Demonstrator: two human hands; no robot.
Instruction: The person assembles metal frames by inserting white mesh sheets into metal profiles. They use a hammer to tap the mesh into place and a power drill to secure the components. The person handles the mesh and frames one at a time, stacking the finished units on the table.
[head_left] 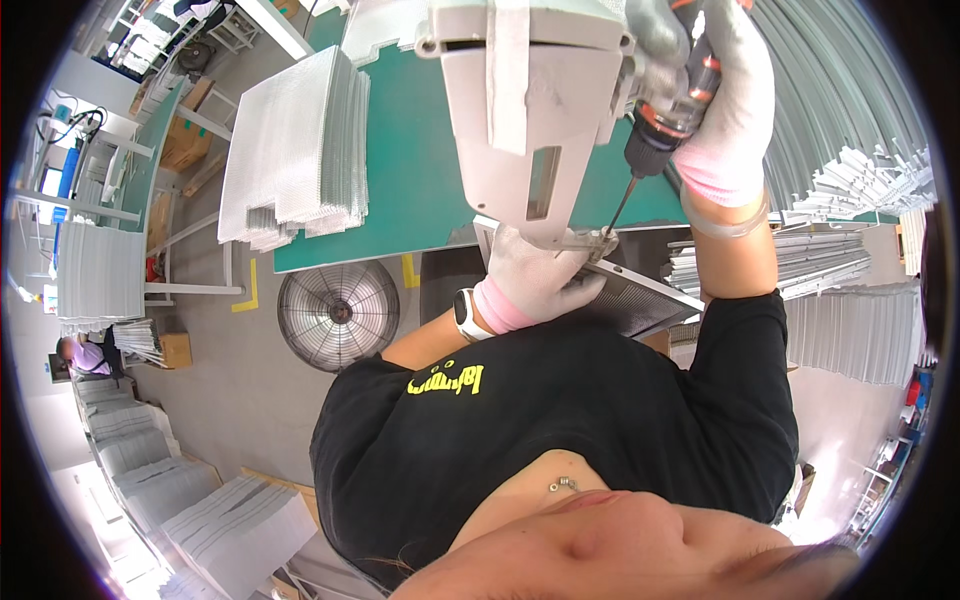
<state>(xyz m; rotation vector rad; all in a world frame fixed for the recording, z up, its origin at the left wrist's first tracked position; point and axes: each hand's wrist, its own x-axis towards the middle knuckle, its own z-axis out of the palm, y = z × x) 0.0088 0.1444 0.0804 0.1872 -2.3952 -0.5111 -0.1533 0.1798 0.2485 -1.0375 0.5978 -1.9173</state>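
My right hand (738, 110), in a white glove with a pink cuff, is wrapped round an orange-and-black power drill (665, 125). The drill's long thin bit (622, 208) points down at a small metal fitting (598, 243) on the edge of a framed dark mesh panel (640, 295). Gloved the same way, my left hand (530, 278) is closed on the panel's frame beside that fitting, its thumb along the near side. Some of its fingers are hidden behind the pale grey machine housing (500, 130), which hangs just above.
Stacked white mesh sheets (300, 145) lie on the green tabletop (405, 130) to the left. A round floor fan (340, 313) stands below the table's edge. Long metal strips (850, 110) are piled at the right. A person in pink (92, 357) sits far left.
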